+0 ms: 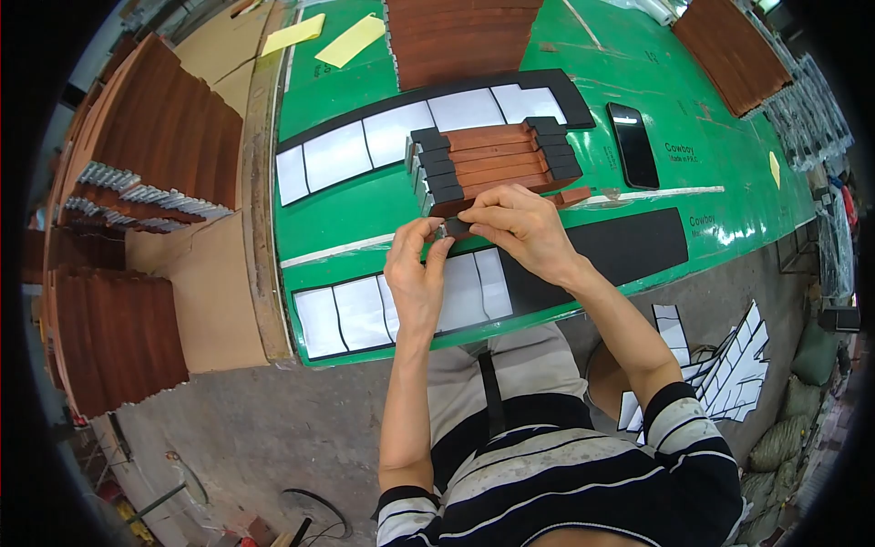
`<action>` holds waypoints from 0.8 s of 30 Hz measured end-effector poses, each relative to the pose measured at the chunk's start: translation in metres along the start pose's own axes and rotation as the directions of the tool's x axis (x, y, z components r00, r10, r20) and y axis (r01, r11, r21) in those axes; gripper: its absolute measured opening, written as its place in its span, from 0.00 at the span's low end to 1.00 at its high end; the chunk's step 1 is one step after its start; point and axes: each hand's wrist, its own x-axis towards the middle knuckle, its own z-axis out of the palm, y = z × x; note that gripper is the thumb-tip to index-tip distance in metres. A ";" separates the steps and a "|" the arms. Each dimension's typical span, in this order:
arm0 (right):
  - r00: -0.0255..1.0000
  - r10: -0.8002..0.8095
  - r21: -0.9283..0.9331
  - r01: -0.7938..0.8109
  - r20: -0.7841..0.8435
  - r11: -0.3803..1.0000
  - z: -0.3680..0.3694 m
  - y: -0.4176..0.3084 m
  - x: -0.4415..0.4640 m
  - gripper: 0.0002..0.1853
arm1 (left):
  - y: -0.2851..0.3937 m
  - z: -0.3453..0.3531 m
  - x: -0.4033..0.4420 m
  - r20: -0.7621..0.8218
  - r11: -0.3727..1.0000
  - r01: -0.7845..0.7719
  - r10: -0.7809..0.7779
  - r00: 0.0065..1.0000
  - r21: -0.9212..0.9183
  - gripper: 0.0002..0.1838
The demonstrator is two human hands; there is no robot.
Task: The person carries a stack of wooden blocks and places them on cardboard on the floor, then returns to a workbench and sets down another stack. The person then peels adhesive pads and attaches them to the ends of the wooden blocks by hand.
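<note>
Both my hands meet over the near part of the green table. My left hand (416, 272) pinches one end of a small black strip piece (455, 228) between thumb and fingers. From the other side my right hand (521, 228) grips the same piece with its fingertips. A reddish-brown wooden end (571, 198) shows beyond my right hand; whether it joins the held piece is hidden. Just behind stands a stack of brown wooden pieces (497, 157) with black-wrapped ends. Under my hands lies a black sheet (620, 248) with white backing sections (319, 321) at its left.
Another white-backed black sheet (396, 135) curves behind the stack. A phone (633, 146) lies right. Brown stacks stand at the back (460, 41), left (169, 128) and far right (734, 55). Yellow paper (351, 41) lies back left. White-backed strips (734, 369) hang low right.
</note>
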 end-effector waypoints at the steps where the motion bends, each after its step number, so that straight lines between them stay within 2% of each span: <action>1: 1.000 0.000 0.001 0.000 0.002 1.000 0.000 -0.001 0.000 0.10 | 0.000 0.000 0.000 0.001 1.000 -0.004 0.004 1.000 0.004 0.13; 24: 0.999 -0.028 -0.040 0.027 -0.024 0.999 0.003 -0.001 0.002 0.10 | -0.003 0.001 0.000 -0.010 0.998 -0.048 0.048 0.999 0.029 0.13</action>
